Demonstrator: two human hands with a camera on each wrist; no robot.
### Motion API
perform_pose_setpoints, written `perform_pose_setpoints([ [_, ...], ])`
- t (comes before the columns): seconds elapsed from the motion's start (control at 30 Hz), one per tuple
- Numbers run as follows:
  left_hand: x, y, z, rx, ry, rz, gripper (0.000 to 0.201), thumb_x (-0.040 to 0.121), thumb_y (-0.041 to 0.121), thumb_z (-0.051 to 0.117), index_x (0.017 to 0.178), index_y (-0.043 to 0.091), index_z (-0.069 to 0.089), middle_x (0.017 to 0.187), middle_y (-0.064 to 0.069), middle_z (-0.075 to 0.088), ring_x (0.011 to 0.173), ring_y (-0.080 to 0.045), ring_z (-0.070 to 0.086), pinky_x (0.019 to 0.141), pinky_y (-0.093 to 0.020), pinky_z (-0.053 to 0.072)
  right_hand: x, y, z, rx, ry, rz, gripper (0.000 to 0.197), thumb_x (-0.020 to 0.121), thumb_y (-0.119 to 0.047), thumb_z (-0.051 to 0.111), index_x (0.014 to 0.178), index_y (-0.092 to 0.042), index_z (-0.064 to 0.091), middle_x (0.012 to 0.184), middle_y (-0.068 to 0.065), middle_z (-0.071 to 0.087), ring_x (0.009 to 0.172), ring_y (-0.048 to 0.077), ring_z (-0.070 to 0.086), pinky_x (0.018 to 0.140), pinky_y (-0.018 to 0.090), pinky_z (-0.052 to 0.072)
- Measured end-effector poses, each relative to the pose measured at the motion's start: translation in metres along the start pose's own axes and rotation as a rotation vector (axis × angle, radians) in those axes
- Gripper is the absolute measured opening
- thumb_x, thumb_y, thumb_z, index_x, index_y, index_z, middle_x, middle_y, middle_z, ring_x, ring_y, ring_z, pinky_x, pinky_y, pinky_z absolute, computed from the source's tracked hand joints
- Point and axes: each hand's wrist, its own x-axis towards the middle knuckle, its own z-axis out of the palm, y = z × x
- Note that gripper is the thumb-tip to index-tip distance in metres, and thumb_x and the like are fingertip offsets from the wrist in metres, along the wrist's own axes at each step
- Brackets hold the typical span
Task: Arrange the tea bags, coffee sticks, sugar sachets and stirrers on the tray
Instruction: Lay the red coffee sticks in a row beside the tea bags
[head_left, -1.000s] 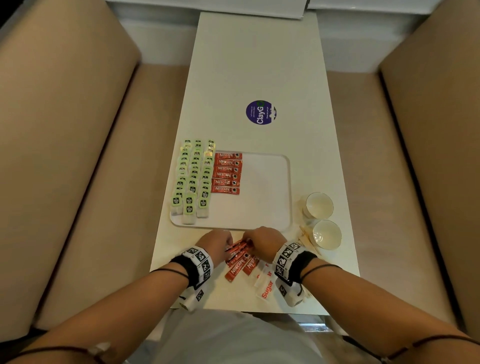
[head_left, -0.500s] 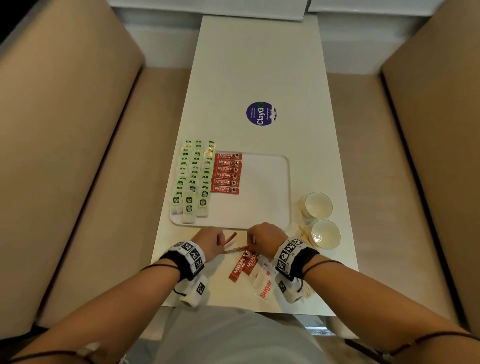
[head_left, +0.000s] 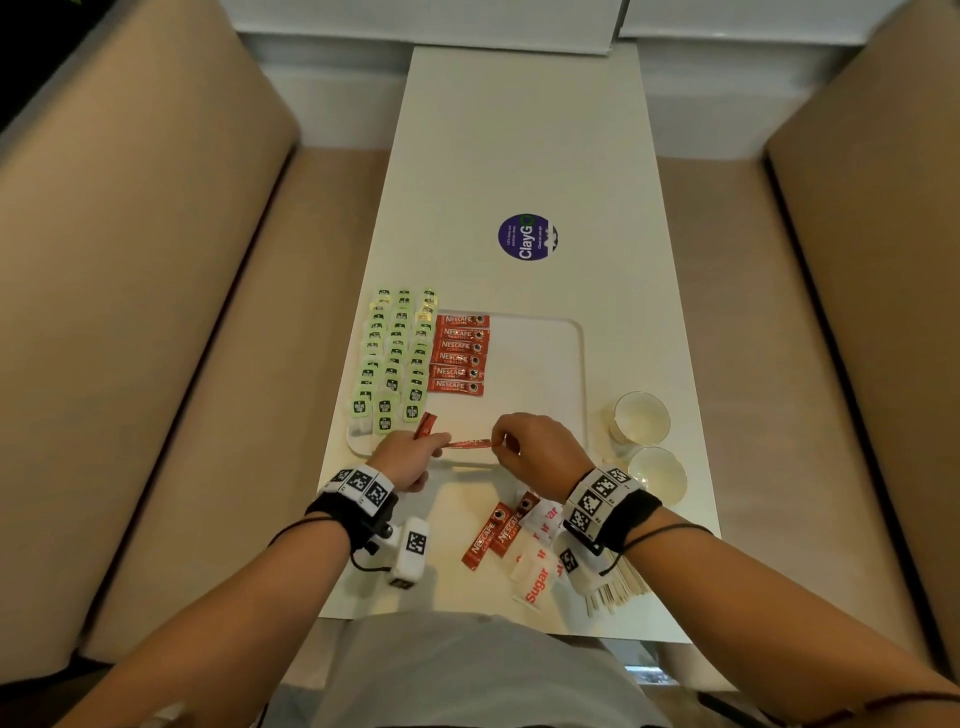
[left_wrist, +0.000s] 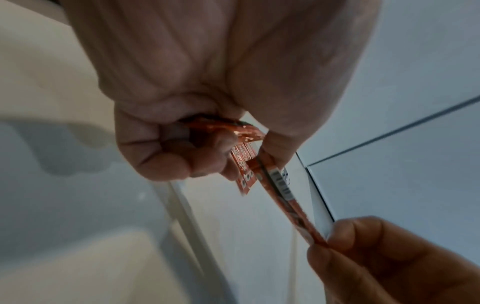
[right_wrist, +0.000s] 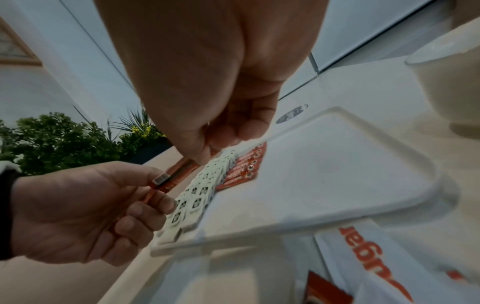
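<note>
Your left hand (head_left: 404, 461) grips a small bundle of red coffee sticks (left_wrist: 242, 164), fingers curled around them; your right hand (head_left: 530, 451) pinches the far end of one stick (head_left: 469, 443) between thumb and fingertip — this stick spans between both hands, just above the near edge of the white tray (head_left: 576, 364). In the left wrist view the pinched stick (left_wrist: 285, 197) shows its barcode side, and its other end is under your left thumb.

On the tray, three rows of green tea bags (head_left: 395, 358) fill the left side; beside them lies a column of six coffee sticks (head_left: 460, 353), touching one another. The right part of the tray is bare.

On the table (head_left: 519, 145) near you — two more coffee sticks (head_left: 496, 532), the sugar sachets (head_left: 537, 566) partly under your right wrist, and wooden stirrers (head_left: 621, 584) at the edge; two white cups (head_left: 641, 418) stand right of the tray; a purple sticker (head_left: 525, 237) lies further away.
</note>
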Motion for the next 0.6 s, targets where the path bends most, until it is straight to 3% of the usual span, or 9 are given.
perform_pose_setpoints([
  [0.17, -0.002, 0.001, -0.008, -0.145, -0.059, 0.104, 0.025, 0.096, 0.029, 0.066, 0.082, 0.009, 0.06, 0.063, 0.0, 0.042, 0.049, -0.013, 0.036, 0.051, -0.025, 0.035, 0.0, -0.002, -0.003, 0.076, 0.066, -0.024, 0.006, 0.095, -0.027, 0.065, 0.098, -0.025, 0.069, 0.086, -0.013, 0.059, 0.071, 0.004, 0.053, 0.069, 0.024, 0.047],
  [0.3, -0.014, 0.01, -0.016, 0.047, 0.011, 0.254, 0.031, 0.097, 0.038, 0.062, 0.082, 0.011, 0.06, 0.064, 0.004, 0.051, 0.048, -0.01, 0.041, 0.052, -0.024, 0.039, 0.001, -0.002, -0.004, 0.215, 0.083, 0.053, 0.011, 0.092, -0.038, 0.071, 0.098, -0.028, 0.07, 0.091, -0.013, 0.061, 0.076, 0.004, 0.057, 0.073, 0.025, 0.05],
  [0.47, -0.019, 0.019, -0.024, 0.253, 0.047, 0.401, 0.031, 0.098, 0.036, 0.061, 0.077, 0.013, 0.064, 0.058, 0.01, 0.05, 0.055, -0.009, 0.045, 0.058, -0.028, 0.035, 0.008, -0.002, -0.003, 0.402, 0.115, 0.244, 0.026, 0.094, -0.044, 0.066, 0.114, -0.026, 0.069, 0.1, -0.015, 0.066, 0.081, 0.004, 0.06, 0.076, 0.024, 0.048],
  [0.6, -0.013, 0.019, -0.028, 0.193, 0.05, 0.415, 0.029, 0.097, 0.034, 0.063, 0.078, 0.011, 0.067, 0.058, 0.01, 0.054, 0.055, -0.01, 0.046, 0.06, -0.029, 0.037, 0.014, -0.002, -0.004, 0.506, 0.006, 0.276, 0.02, 0.097, -0.039, 0.063, 0.099, -0.025, 0.077, 0.086, -0.009, 0.072, 0.073, 0.008, 0.064, 0.07, 0.024, 0.049],
])
